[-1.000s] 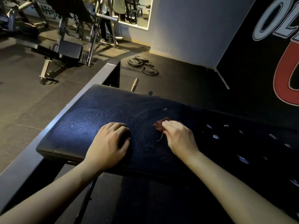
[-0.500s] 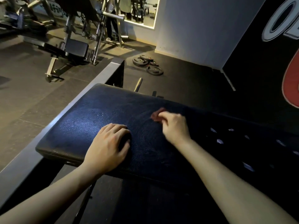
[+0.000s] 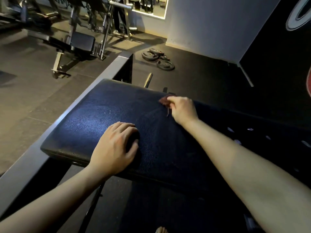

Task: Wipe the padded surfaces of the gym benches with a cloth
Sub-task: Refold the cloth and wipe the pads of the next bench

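— Black grained padding across the middle of the head view: is that the bench pad?

— Yes. It runs from the lower left toward the right edge of the frame, where it goes into shadow. A pale sheen lies on its left part.

— Where is the cloth?

— Just right of the frame's centre, at the far edge of the pad. It is small, reddish-brown and bunched, with a thin strand hanging from it. It lies on the padding.

— Who has it?

— The right hand. Its fingertips are drawn together in a pinch on the cloth, knuckles toward the camera, and the forearm reaches in from the lower right corner.

— And the left hand?

— It rests on the pad near the front edge, below centre. The fingers are loosely bent with their tips on the padding, the thumb stands apart, and it holds nothing. The two hands are well apart.

— What lies beside the pad?

— A grey metal beam runs along its left side, from the lower left corner up toward the centre.

— Farther back?

— Some weight plates lie on the dark floor above centre. In the upper left stands another bench with a black seat on a pale metal frame. A light wall fills the upper right, next to a black panel with lettering that is cut off by the frame.
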`<action>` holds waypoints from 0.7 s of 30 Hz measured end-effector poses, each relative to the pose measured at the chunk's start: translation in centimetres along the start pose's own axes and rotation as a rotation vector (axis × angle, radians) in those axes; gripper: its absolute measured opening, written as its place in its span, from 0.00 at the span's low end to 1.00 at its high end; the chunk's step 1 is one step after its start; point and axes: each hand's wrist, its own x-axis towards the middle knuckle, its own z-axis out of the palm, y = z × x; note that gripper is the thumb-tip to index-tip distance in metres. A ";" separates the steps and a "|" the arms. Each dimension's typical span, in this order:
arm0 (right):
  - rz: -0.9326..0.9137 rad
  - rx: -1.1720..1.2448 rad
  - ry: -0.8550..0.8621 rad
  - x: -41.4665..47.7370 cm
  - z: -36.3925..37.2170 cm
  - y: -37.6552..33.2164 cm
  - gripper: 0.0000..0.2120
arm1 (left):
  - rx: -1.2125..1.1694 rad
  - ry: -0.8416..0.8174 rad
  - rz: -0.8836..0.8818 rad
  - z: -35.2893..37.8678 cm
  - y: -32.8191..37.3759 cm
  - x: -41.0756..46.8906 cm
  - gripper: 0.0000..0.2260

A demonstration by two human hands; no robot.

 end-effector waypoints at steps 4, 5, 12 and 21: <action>0.200 -0.014 0.002 5.3 1.8 -0.5 0.16 | -0.007 0.040 -0.018 0.1 -0.1 -0.1 0.09; 0.194 -0.002 0.014 4.8 1.8 -1.0 0.16 | -0.008 0.058 -0.017 0.1 -0.1 0.0 0.09; -0.262 0.260 -0.027 -11.6 -2.2 -6.6 0.15 | -0.023 0.154 -0.115 -0.5 -0.3 -0.4 0.10; -0.412 0.129 -0.026 -8.6 -2.1 -4.3 0.12 | 0.156 0.081 -0.034 -3.1 -0.9 -5.1 0.12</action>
